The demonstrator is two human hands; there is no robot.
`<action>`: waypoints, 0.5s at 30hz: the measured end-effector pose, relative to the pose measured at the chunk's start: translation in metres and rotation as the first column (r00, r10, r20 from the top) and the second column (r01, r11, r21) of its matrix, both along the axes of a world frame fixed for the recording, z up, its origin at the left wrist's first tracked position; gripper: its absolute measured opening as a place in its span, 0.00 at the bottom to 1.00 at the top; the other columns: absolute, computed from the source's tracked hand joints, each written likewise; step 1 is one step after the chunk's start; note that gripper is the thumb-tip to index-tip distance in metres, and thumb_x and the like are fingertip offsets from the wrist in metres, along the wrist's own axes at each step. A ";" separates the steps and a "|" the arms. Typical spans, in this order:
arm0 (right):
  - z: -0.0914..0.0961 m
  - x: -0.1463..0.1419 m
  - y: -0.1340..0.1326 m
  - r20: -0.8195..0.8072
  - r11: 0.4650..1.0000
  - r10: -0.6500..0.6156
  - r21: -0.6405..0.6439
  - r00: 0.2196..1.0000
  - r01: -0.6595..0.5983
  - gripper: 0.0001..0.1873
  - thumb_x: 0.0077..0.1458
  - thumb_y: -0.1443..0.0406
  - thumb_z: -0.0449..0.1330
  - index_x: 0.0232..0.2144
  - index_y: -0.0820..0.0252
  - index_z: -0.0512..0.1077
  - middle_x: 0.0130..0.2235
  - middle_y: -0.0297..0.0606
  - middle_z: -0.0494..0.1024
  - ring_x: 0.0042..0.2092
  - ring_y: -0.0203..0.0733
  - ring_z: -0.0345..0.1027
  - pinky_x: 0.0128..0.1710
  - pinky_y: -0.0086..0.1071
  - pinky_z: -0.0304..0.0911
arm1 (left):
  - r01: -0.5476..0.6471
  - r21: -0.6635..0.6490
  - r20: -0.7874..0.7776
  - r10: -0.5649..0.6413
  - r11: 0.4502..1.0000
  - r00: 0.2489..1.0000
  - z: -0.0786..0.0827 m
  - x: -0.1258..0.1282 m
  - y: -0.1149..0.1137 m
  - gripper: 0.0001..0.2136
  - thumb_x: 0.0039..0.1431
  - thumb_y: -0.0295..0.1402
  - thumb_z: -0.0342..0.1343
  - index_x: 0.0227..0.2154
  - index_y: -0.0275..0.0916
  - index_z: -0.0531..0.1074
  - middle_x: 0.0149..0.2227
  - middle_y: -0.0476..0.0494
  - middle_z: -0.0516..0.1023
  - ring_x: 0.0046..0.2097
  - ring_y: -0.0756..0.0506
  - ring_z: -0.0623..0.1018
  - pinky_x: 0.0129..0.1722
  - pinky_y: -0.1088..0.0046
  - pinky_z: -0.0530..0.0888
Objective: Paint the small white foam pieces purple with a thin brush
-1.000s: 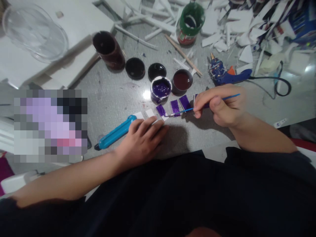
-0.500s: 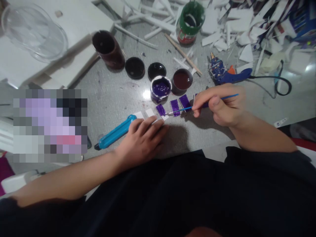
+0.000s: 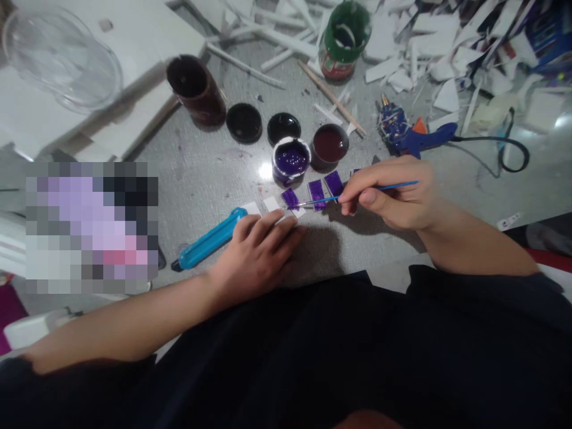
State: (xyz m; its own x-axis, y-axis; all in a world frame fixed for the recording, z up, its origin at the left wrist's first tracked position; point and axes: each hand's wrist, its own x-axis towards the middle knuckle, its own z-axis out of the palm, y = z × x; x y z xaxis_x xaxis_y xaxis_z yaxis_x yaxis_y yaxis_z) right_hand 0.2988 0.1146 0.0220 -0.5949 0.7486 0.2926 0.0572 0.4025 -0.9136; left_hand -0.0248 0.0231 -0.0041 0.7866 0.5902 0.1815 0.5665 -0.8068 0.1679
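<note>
My right hand [image 3: 393, 193] pinches a thin blue paintbrush [image 3: 326, 199], whose tip rests on a small strip [image 3: 291, 199] that is purple at the top and white below. My left hand [image 3: 261, 250] lies flat with its fingers stretched out, and the fingertips press on the white end of that strip. Two fully purple strips [image 3: 325, 188] lie just to its right, and two plain white pieces [image 3: 261, 207] sit to its left. A pot of purple paint [image 3: 291, 159] stands open just behind the strips.
A pot of dark red paint [image 3: 330, 145], two black lids [image 3: 263, 125] and a dark cup [image 3: 195, 89] stand behind. A light blue cutter [image 3: 208, 239] lies left of my hand. A blue glue gun [image 3: 409, 136], a green-rimmed jar [image 3: 345, 39] and white scraps [image 3: 429, 53] fill the far right.
My right hand has slid a little to the left and lowered the brush's back end. The tip stays on the half-painted strip. My left hand has not moved.
</note>
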 end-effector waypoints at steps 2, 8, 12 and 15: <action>-0.001 0.001 -0.001 0.032 1.000 0.006 0.024 0.999 -0.006 0.08 0.77 0.59 0.71 0.51 0.47 0.92 0.34 0.36 0.91 0.30 0.39 0.84 0.29 0.33 0.79 | -0.002 0.026 0.005 0.001 1.000 1.000 0.001 0.001 0.001 0.23 0.83 0.41 0.60 0.71 0.37 0.82 0.67 0.32 0.87 0.69 0.31 0.78 0.65 0.52 0.74; -0.003 0.005 0.000 0.060 0.999 0.024 0.046 0.998 -0.027 0.10 0.78 0.58 0.69 0.52 0.48 0.91 0.36 0.37 0.92 0.31 0.40 0.85 0.30 0.34 0.80 | 0.003 0.038 0.026 -0.004 0.999 1.000 0.000 0.001 0.001 0.23 0.82 0.40 0.60 0.70 0.36 0.83 0.67 0.31 0.87 0.69 0.31 0.78 0.64 0.51 0.74; -0.005 0.005 0.000 0.044 0.999 0.025 0.041 0.999 -0.027 0.09 0.78 0.59 0.70 0.53 0.47 0.91 0.39 0.38 0.93 0.32 0.40 0.85 0.29 0.34 0.79 | -0.003 0.004 0.002 0.003 1.000 1.000 0.000 0.000 0.000 0.23 0.82 0.41 0.60 0.72 0.38 0.82 0.67 0.32 0.86 0.70 0.30 0.78 0.65 0.52 0.74; -0.006 0.005 0.000 0.055 0.999 0.017 0.028 0.998 -0.018 0.09 0.77 0.58 0.70 0.52 0.46 0.92 0.39 0.38 0.93 0.34 0.41 0.86 0.30 0.35 0.80 | -0.003 -0.002 0.007 0.003 1.000 1.000 0.000 0.000 0.000 0.24 0.81 0.41 0.61 0.72 0.38 0.82 0.68 0.31 0.86 0.70 0.30 0.78 0.65 0.51 0.74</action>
State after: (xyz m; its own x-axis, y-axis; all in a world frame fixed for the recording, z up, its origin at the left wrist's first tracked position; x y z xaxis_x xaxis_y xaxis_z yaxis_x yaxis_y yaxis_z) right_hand 0.3037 0.1144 0.0164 -0.6236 0.7297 0.2805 0.0992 0.4298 -0.8975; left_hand -0.0249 0.0230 -0.0045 0.7835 0.5929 0.1859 0.5677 -0.8047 0.1739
